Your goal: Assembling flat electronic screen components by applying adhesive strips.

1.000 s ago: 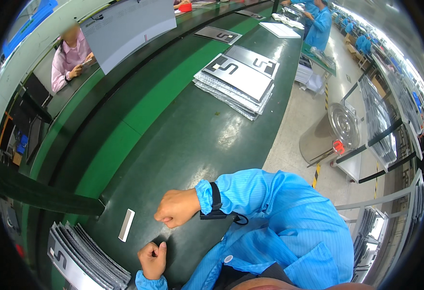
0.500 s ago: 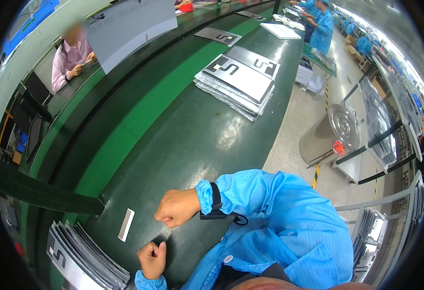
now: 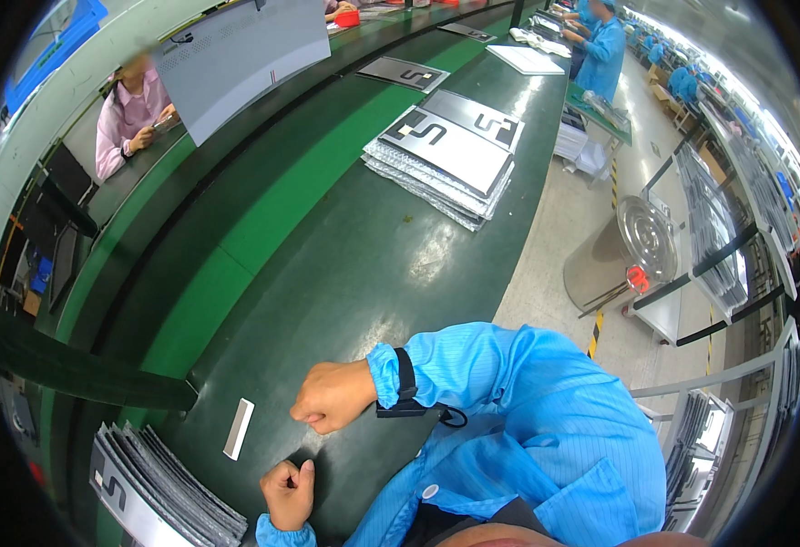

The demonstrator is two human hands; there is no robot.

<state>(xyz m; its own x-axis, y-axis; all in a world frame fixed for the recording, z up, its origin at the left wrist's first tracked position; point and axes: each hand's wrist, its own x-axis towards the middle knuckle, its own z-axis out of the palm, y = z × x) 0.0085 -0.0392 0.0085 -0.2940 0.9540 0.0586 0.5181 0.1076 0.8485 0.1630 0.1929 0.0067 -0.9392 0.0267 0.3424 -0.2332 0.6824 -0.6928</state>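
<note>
My right hand [image 3: 332,397] is curled into a fist over the dark green table [image 3: 327,292]; nothing shows in it. A black band with a small dark box circles that wrist, over the blue sleeve. Nearer me, my left hand [image 3: 287,492] is also closed, thumb raised, with nothing visible in its fingers. To the left of both hands lies a small white-edged, grey-brown strip [image 3: 239,428], apart from them. Left of my left hand stands a row of flat panels [image 3: 168,488] in bubble wrap, the front one silver with a dark curved cut-out.
Farther along the table is a stack of similar panels [image 3: 450,150] with bubble wrap. A bright green strip [image 3: 236,260] runs along the left, under a hanging white sheet [image 3: 250,68]. A person in pink [image 3: 131,118] sits beyond. A lidded metal bin [image 3: 614,251] stands at right.
The view has shifted very slightly. Both hands keep their closed pose and place, and the strip and panels lie as before.
</note>
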